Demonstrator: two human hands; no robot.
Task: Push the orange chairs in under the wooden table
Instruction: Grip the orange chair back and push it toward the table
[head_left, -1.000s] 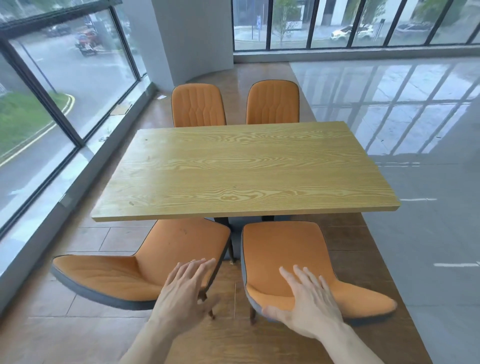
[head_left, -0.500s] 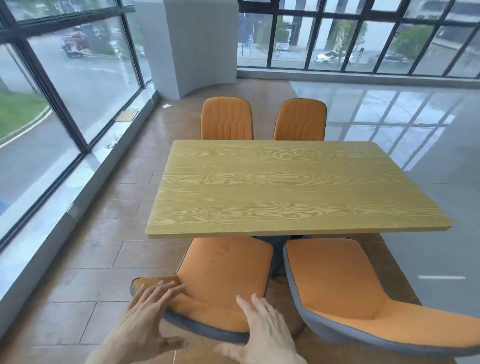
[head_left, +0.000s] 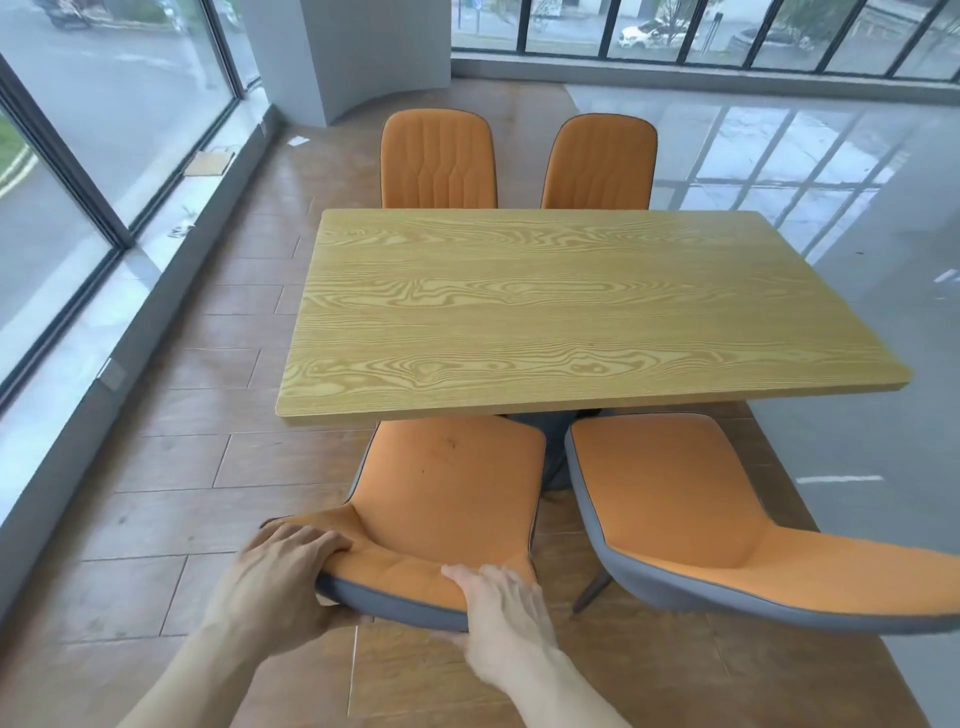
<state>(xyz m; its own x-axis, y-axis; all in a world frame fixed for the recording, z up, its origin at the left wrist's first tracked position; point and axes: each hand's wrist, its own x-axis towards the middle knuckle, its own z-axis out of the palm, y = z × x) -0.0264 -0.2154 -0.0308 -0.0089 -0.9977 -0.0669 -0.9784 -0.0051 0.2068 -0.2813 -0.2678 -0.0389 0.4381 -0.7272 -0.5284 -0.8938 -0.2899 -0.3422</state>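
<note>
Four orange chairs stand around the wooden table (head_left: 582, 312). The near left chair (head_left: 447, 499) sits at the table's near edge toward its left corner, with the front of its seat under the tabletop and its backrest projecting toward the camera. The near right chair (head_left: 691, 514) sits just beside it at the same edge, also partly under the tabletop, its backrest angled toward the lower right. A narrow gap separates the two seats. The far left chair (head_left: 439, 161) and the far right chair (head_left: 600, 163) stand upright against the far edge; only their backrests show above the tabletop.

Both hands grip the top of the near left chair's backrest. The left hand (head_left: 275, 577) holds its left end, fingers (head_left: 306, 540) pressed together and curled over the orange front, thumb beneath against the grey shell. The right hand (head_left: 501, 608) holds the backrest near its right end, fingers (head_left: 483, 574) close together and laid over the top rim onto the orange padding; its thumb is hidden.

The table and chairs stand on a brown plank floor (head_left: 197, 467). Glossy grey floor (head_left: 883, 260) lies along the table's right side. Large windows (head_left: 93, 130) run along the left and the far wall, with a white column (head_left: 358, 52) at the corner between them.
</note>
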